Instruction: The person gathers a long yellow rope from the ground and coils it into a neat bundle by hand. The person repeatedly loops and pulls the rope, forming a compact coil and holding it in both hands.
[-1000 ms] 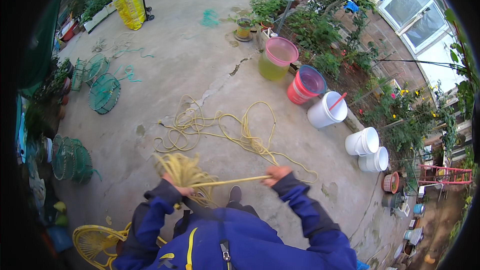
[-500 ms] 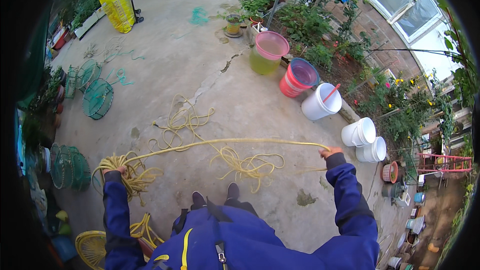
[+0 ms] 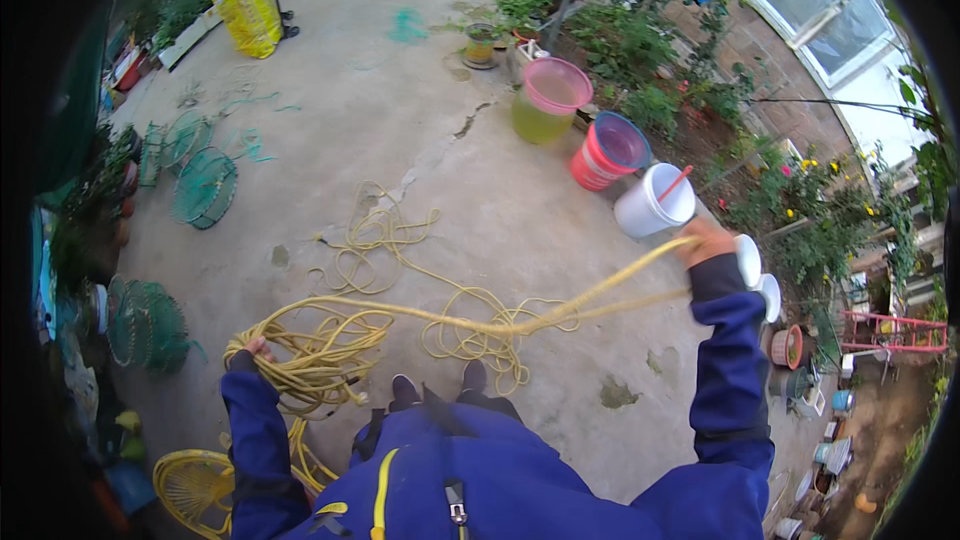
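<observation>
My left hand (image 3: 262, 348) is closed on a thick bundle of yellow rope (image 3: 325, 350) looped in many coils at the lower left. From that bundle a strand sags across in front of me and rises to my right hand (image 3: 706, 242), which is raised at the right, slightly blurred, with its fingers wrapped round the rope. A second strand hangs from the same hand and runs back leftward. Loose rope (image 3: 385, 230) lies in tangled loops on the concrete ahead of my feet.
Green net traps (image 3: 205, 188) and another netted stack (image 3: 148, 325) lie at the left. A pink-rimmed tub (image 3: 556, 85), a red bucket (image 3: 610, 150) and white buckets (image 3: 655, 202) line the garden bed at the right. A yellow round basket (image 3: 195, 490) stands beside my left arm.
My right hand has lifted up and to the right, and the strand, nearly level before, now dips in the middle. My left hand has shifted right with the coils, which swing rightward.
</observation>
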Tool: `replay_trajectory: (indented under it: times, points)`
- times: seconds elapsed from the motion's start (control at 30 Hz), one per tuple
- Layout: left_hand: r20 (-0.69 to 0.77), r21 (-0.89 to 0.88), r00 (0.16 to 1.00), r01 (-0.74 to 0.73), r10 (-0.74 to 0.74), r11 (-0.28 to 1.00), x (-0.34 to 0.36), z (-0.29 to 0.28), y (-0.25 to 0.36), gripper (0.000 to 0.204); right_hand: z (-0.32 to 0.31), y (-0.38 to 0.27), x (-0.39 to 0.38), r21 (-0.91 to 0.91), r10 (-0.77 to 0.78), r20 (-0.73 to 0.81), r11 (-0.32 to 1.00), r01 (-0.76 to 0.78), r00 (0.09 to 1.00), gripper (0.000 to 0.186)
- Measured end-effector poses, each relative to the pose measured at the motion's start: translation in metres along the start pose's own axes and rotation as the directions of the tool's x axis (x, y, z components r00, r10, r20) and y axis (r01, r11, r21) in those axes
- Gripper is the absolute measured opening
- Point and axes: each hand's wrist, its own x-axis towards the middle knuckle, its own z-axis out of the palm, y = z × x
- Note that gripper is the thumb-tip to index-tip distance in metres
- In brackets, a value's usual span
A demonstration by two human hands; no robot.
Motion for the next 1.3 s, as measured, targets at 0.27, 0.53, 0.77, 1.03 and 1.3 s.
replay_trajectory:
  times: [0.27, 0.53, 0.77, 1.03, 1.3]
  points:
    - [0.126, -0.336, 0.992, 0.069, -0.027, 0.940, -0.045, 0.024, 0.019, 0.013, 0.174, -0.023, -0.124, 0.195, 0.181, 0.660, 0.896, -0.400, 0.729, 0.027]
    - [0.387, -0.212, 0.921, 0.046, 0.040, 0.976, -0.047, 0.050, 0.017, 0.028, 0.209, -0.167, -0.146, 0.362, -0.320, 0.622, 0.927, 0.101, 0.714, 0.021]
    - [0.558, 0.239, 0.828, -0.226, 0.056, 0.944, -0.042, 0.120, -0.030, 0.052, 0.161, -0.285, -0.105, 0.768, -0.695, 0.404, 0.611, 0.191, 0.595, 0.015]
    - [0.763, 0.382, 0.632, -0.271, -0.136, 0.883, -0.094, 0.188, -0.042, 0.057, 0.131, -0.302, -0.074, 0.762, -0.560, 0.422, 0.645, 0.055, 0.713, 0.013]
    - [0.272, 0.480, 0.960, -0.073, -0.069, 0.874, -0.084, 0.153, -0.018, 0.018, 0.191, -0.109, -0.077, 0.682, -0.366, 0.502, 0.724, -0.098, 0.784, 0.024]
